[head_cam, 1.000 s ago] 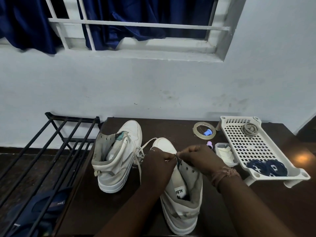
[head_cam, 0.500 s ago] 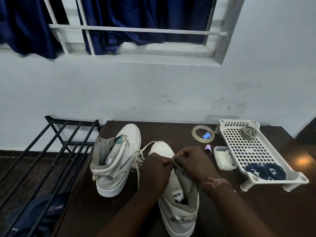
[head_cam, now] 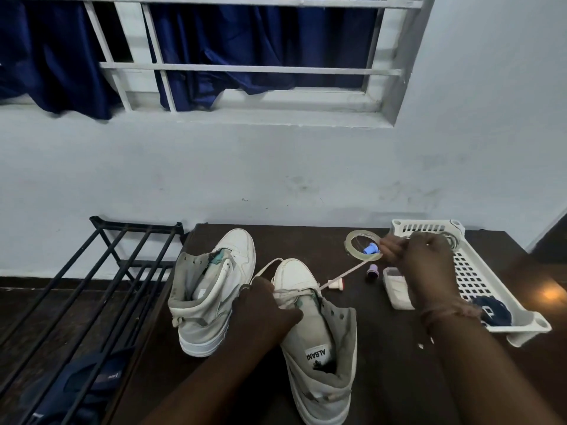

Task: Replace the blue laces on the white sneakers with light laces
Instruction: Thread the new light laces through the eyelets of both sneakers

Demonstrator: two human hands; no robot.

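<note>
Sneakers, white high-tops, stand side by side on the dark brown table (head_cam: 383, 378); the near sneaker (head_cam: 319, 342) shows an insole label reading "ALBANI", the last letters hidden; the far-left sneaker (head_cam: 214, 289) carries no lace that I can tell. The left hand (head_cam: 264, 311) rests on the near sneaker's lower eyelets, fingers curled round the light lace (head_cam: 343, 273); the right hand (head_cam: 420, 259) pinches that lace's free end, drawn taut toward the tape roll (head_cam: 363, 245). At far right a white perforated tray (head_cam: 478, 280) holds coiled blue laces (head_cam: 494, 309) at its near end; a black metal rack (head_cam: 101, 289) stands left.
</note>
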